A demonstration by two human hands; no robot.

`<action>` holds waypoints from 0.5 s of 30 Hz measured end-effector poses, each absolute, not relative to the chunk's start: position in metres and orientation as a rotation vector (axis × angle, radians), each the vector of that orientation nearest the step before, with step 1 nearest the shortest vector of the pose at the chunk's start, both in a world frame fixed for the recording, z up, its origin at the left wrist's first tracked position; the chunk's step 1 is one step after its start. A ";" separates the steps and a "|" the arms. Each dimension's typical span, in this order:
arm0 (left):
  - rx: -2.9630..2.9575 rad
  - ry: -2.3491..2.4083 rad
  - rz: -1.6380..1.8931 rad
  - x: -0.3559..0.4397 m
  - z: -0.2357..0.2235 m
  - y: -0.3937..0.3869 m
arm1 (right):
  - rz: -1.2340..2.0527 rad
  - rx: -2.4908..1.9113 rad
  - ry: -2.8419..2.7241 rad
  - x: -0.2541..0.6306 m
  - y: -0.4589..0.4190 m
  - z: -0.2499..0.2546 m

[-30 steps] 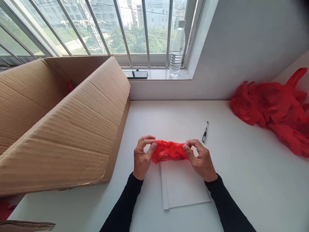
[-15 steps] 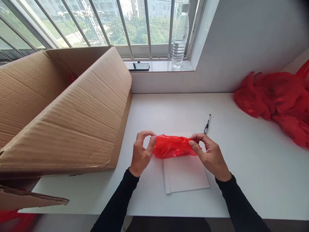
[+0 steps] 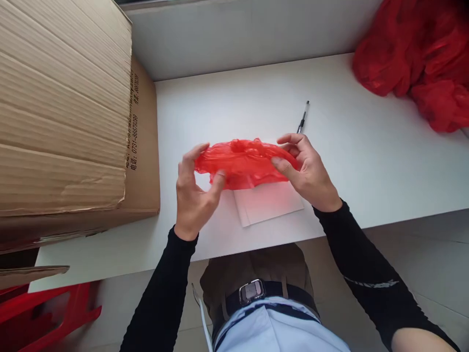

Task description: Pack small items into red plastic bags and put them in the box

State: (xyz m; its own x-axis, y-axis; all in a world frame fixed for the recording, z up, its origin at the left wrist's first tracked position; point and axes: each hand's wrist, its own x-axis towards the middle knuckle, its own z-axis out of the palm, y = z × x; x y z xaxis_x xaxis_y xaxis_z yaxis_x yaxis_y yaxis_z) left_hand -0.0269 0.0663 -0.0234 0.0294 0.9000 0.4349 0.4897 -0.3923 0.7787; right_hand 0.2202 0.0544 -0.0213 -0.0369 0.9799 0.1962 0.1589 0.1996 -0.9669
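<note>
A thin, see-through red plastic bag (image 3: 249, 164), crumpled into a long bundle, is held above the table between my two hands. My left hand (image 3: 196, 195) grips its left end, fingers behind and thumb over the front lower edge. At the other end, my right hand (image 3: 304, 168) has its thumb on the front face and its fingers curled behind the bag. Below the bag lies a white sheet or booklet (image 3: 271, 203), its far part hidden. A black and clear pen (image 3: 303, 117) rests just beyond my right fingers.
A large open cardboard box (image 3: 144, 146) stands on the left of the white table (image 3: 366, 146). More red bags (image 3: 421, 58) are heaped at the back right. A red plastic stool (image 3: 78, 303) stands on the floor at lower left. The wall borders the table's far edge.
The view has tipped downward, so the window and bottle are gone and my lap shows. My hands have spread apart, and the red bag between them is wider.
</note>
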 end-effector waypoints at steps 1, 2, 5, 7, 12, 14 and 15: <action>1.960 1.409 1.307 -0.023 -0.019 0.063 | 1.011 -1.159 -1.447 0.217 0.053 -0.018; 1.972 1.428 1.317 -0.021 -0.016 0.062 | 0.997 -1.166 -1.464 0.214 0.050 -0.015; 1.675 1.484 1.492 -0.025 -0.014 0.059 | 0.839 -1.219 -1.371 0.217 0.043 -0.014; 1.456 1.479 1.558 -0.034 -0.016 0.057 | 0.783 -1.215 -1.201 0.225 0.037 -0.019; 1.513 1.614 1.518 -0.044 -0.009 0.038 | 0.781 -1.179 -1.098 0.237 0.016 -0.015; 1.520 1.571 1.483 -0.042 -0.001 0.030 | 0.598 -1.204 -1.152 0.231 0.004 0.003; 1.498 1.501 1.467 -0.040 0.002 0.028 | 0.463 -1.218 -1.173 0.227 -0.002 0.014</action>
